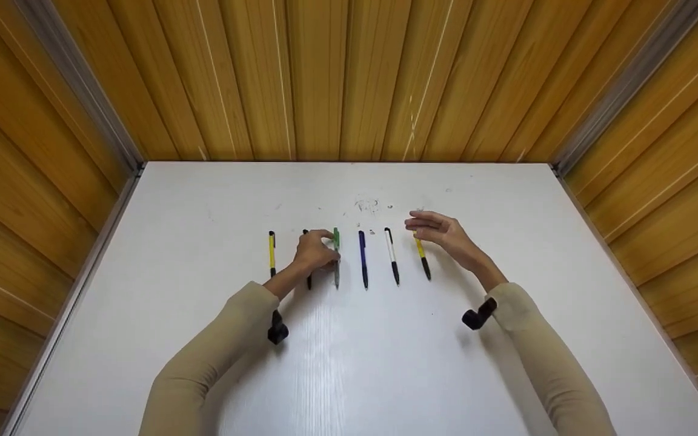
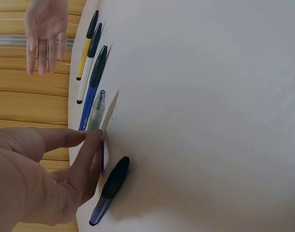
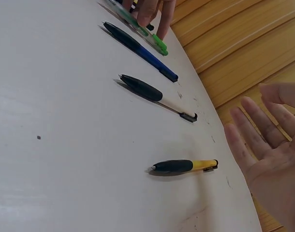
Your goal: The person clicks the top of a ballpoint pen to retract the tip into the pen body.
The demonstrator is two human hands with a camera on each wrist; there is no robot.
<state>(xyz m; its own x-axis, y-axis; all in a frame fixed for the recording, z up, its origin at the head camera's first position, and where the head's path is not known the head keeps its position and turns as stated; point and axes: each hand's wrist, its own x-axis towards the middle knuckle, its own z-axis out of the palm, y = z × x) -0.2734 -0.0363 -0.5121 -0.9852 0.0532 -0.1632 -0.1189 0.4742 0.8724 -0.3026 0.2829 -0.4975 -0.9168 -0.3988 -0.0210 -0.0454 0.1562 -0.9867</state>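
Observation:
My left hand [image 1: 315, 249] pinches a clear pen with a green clip [image 1: 336, 237] between thumb and fingers; its tip points toward me. A dark-gripped pen [image 2: 113, 181] lies beside that hand, partly hidden under it in the head view. To the right of the clear pen lie a blue pen [image 1: 363, 257] and a white pen with a black grip [image 1: 391, 254]. My right hand [image 1: 443, 233], fingers extended, hovers over the top end of a yellow pen [image 1: 424, 263]. In the right wrist view that yellow pen [image 3: 186, 166] lies apart from the hand.
Another yellow pen [image 1: 272, 248] lies at the row's left end, its lower end behind my left forearm. The white table [image 1: 385, 375] has dark scuff marks [image 1: 367, 204] behind the pens. Wood-patterned walls [image 1: 349, 79] enclose the back and sides.

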